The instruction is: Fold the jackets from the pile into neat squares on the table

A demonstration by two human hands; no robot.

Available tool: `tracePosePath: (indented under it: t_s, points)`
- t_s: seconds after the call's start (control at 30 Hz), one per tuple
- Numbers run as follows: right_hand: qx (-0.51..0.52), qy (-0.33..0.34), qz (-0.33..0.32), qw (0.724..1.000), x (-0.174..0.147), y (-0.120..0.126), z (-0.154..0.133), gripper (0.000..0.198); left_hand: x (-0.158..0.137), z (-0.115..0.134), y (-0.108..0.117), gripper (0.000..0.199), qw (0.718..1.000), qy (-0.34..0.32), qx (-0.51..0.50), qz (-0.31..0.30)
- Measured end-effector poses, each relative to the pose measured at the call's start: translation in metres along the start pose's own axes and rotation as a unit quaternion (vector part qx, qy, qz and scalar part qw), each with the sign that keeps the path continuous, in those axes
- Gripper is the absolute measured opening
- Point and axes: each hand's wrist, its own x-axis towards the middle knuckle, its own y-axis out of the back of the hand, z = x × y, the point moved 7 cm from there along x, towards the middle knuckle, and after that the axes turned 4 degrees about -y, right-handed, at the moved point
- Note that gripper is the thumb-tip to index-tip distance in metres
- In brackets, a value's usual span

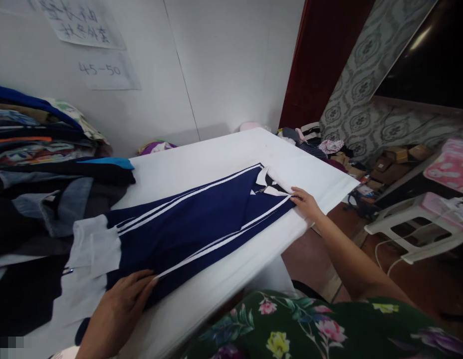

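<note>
A navy blue top (194,214) with white stripes, a white collar and a short zip at the neck lies lengthwise across the white table. Its collar end points to the right. At the left end, white frilled cloth (93,244) shows; I cannot tell whether it belongs to the top. My left hand (121,309) is closed on the near edge of the top, by the white stripe at the lower left. Near the collar, my right hand (305,202) pinches the shoulder corner between thumb and fingers.
Piled clothes (37,129) rise along the left side. The white table (205,154) meets a white wall bearing handwritten paper sheets (108,70). More clothes (310,142) lie beyond its far right corner. To the right stand a white plastic stool (414,219) and cardboard boxes (392,164).
</note>
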Motion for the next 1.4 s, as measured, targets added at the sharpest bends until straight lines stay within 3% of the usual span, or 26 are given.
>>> tracePosePath:
  t_s: [0.13, 0.33, 0.5, 0.67, 0.83, 1.03, 1.4]
  points:
    - [0.000, -0.008, -0.027, 1.000, -0.004, 0.005, 0.007, 0.031, -0.001, 0.001, 0.000, 0.063, 1.000, -0.020, 0.016, 0.015]
    - [-0.042, -0.007, 0.022, 0.999, -0.002, 0.007, 0.002, 0.021, -0.008, -0.004, -0.007, 0.046, 0.997, -0.061, 0.033, 0.017]
    - [-0.077, 0.026, 0.056, 0.995, -0.002, 0.005, -0.010, 0.022, -0.009, -0.010, -0.008, 0.037, 0.999, -0.031, 0.033, 0.002]
    - [-0.035, -0.015, 0.033, 0.999, -0.003, 0.002, -0.005, 0.028, -0.008, -0.007, -0.009, 0.036, 0.999, -0.013, 0.029, -0.015]
    - [0.065, -0.109, 0.076, 0.989, 0.000, 0.013, 0.004, 0.045, -0.014, -0.010, -0.013, 0.039, 0.999, -0.007, 0.037, 0.007]
    - [-0.034, -0.149, 0.067, 0.986, 0.024, 0.020, 0.002, 0.034, -0.020, -0.017, -0.023, 0.044, 0.999, 0.000, 0.040, -0.016]
    - [-0.153, -0.100, 0.051, 0.982, 0.032, 0.013, -0.009, 0.013, -0.018, -0.005, -0.009, 0.041, 0.999, -0.003, 0.032, 0.028]
